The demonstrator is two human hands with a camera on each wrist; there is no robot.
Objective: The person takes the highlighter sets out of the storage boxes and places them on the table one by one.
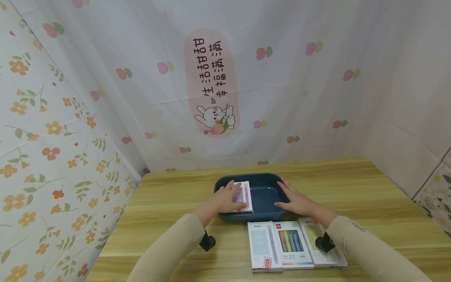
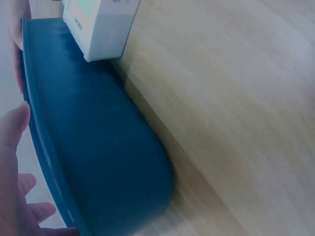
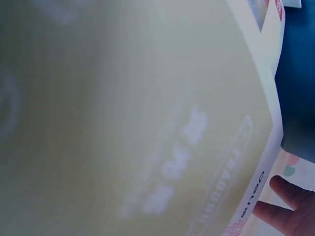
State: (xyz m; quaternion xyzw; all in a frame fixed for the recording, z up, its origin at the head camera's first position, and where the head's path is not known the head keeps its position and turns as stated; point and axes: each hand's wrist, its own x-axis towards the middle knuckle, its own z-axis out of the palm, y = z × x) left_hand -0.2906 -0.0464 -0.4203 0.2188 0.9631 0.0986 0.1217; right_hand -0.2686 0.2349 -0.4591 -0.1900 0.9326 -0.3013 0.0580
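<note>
A dark blue plastic basin (image 1: pixel 267 216) stands on the table with a white box with a purple-pink front (image 1: pixel 248 197) lying in its left part. Over that box my left hand (image 1: pixel 223 199) is spread, its thumb and fingers on the box's face. My right hand (image 1: pixel 298 201) is at the basin's right rim, fingers apart and reaching over the edge. In the left wrist view, the left hand (image 2: pixel 12 167) shows beside the rim of the basin (image 2: pixel 98 142). Part of the right hand (image 3: pixel 295 206) appears in the right wrist view beyond a box with a yellow-green front (image 3: pixel 147 123).
Three flat boxes lie side by side before the basin: a pale blue one (image 1: pixel 260 241), one with a window showing coloured sticks (image 1: pixel 294 256), and the yellow-green one (image 1: pixel 313 235), partly behind my right wrist. A printed curtain (image 1: pixel 282 98) hangs behind the wooden table (image 1: pixel 169 196).
</note>
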